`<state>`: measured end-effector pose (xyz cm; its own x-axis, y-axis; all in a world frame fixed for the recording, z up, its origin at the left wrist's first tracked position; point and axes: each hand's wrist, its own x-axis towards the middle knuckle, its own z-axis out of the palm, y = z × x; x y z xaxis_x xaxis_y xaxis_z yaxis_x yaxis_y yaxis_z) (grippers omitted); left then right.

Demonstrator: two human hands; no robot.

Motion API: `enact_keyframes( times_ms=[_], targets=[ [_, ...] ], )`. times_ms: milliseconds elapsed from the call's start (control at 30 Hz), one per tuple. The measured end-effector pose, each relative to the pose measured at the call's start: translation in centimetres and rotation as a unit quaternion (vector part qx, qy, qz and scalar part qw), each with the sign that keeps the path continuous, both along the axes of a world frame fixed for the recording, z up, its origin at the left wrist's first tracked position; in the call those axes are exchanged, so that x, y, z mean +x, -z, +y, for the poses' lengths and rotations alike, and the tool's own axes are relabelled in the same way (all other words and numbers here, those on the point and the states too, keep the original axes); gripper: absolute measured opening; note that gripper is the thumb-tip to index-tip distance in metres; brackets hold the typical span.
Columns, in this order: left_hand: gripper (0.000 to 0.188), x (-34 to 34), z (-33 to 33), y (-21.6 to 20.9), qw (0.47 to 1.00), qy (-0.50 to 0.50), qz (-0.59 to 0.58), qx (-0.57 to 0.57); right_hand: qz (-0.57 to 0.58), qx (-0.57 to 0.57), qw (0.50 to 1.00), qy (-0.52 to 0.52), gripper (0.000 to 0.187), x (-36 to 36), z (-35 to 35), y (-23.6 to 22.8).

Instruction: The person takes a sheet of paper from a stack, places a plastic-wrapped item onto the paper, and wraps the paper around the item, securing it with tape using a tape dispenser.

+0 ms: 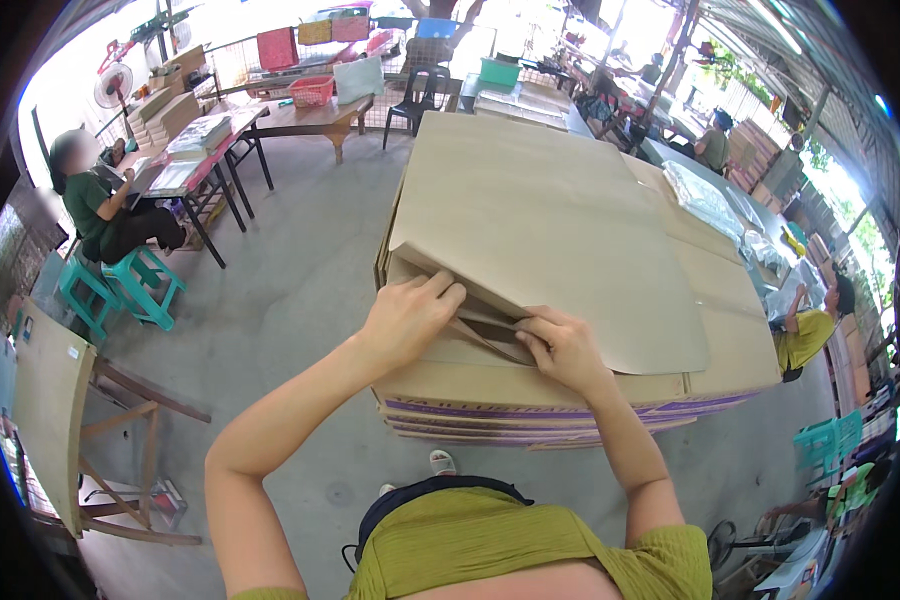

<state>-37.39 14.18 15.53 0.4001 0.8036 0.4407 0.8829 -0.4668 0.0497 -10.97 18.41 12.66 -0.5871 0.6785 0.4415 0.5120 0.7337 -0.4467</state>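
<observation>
A large, flat brown paper piece (pixel 550 220) lies over a stack of cardboard sheets (pixel 735 330) in front of me. Its near-left edge is lifted and bent, and a dark gap shows between the upper layer and a strip curling below. My left hand (pixel 415 312) is closed on the raised edge at the left end of this gap. At its right end my right hand (pixel 560 345) pinches the same edge between thumb and fingers. My fingertips are partly hidden by the folds. Whether the layers are joined, I cannot tell.
Clear plastic packs (pixel 705 200) lie beyond the stack's right side. A person (pixel 810 330) in yellow-green works there. At far left, another person sits near green stools (pixel 142 285) and a long table (pixel 210 165). A tilted wooden board (pixel 50 415) stands nearer on the left.
</observation>
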Motion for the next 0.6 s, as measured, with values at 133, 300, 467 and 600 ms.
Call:
enact_keyframes(
  times_ms=[133, 300, 467, 600],
  targets=[
    [0.055, -0.5, -0.8, -0.1, 0.949, 0.056, 0.102, 0.292, 0.09, 0.042, 0.989, 0.109, 0.026, 0.4, 0.8, 0.0],
    [0.025, -0.7, -1.4, -0.4, 0.971, 0.105, 0.098, 0.192, 0.128, 0.065, 0.983, 0.111, 0.049, -0.5, 1.0, -2.4],
    [0.008, 0.2, -0.5, -1.1, 0.992, 0.068, 0.074, 0.072, 0.043, 0.023, 0.997, 0.055, 0.037, 0.5, 1.2, -1.9],
    [0.012, 0.5, -0.2, -1.7, 0.998, 0.039, 0.044, 0.018, 0.023, -0.037, 0.999, 0.02, 0.026, 0.0, 0.4, -2.4]
  ],
)
